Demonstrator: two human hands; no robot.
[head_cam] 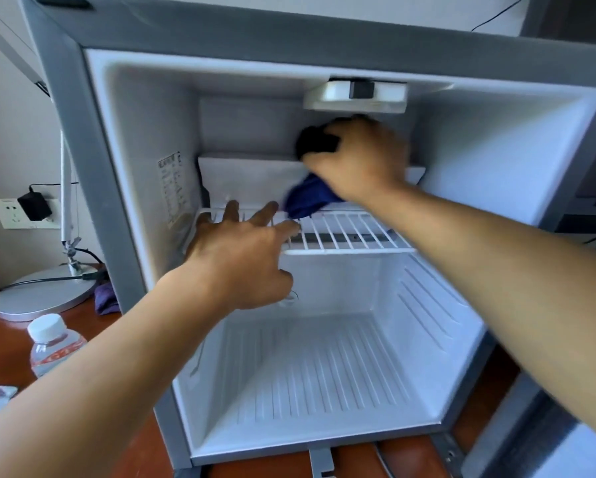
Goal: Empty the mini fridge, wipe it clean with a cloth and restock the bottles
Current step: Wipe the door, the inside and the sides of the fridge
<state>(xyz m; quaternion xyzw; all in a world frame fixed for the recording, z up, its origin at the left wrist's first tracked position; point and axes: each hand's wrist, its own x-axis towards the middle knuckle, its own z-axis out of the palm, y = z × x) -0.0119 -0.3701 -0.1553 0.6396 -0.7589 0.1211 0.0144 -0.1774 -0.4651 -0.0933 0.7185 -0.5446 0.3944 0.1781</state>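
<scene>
The mini fridge [517,160] stands open in front of me, with no bottles inside. My right hand [362,157] is up in the top compartment, gripping a dark blue cloth [307,198] against the back wall just under the white thermostat box [355,96]. Part of the cloth hangs down onto the white wire shelf [345,232]. My left hand [241,257] rests on the left front part of that shelf with fingers spread. A water bottle [50,343] with a white cap stands on the wooden table left of the fridge.
A lamp with a round grey base [41,298] stands at the left, and a purple cloth [105,298] lies beside the fridge's side. A wall socket with a black plug [34,207] is behind. The fridge door [548,439] hangs open at lower right.
</scene>
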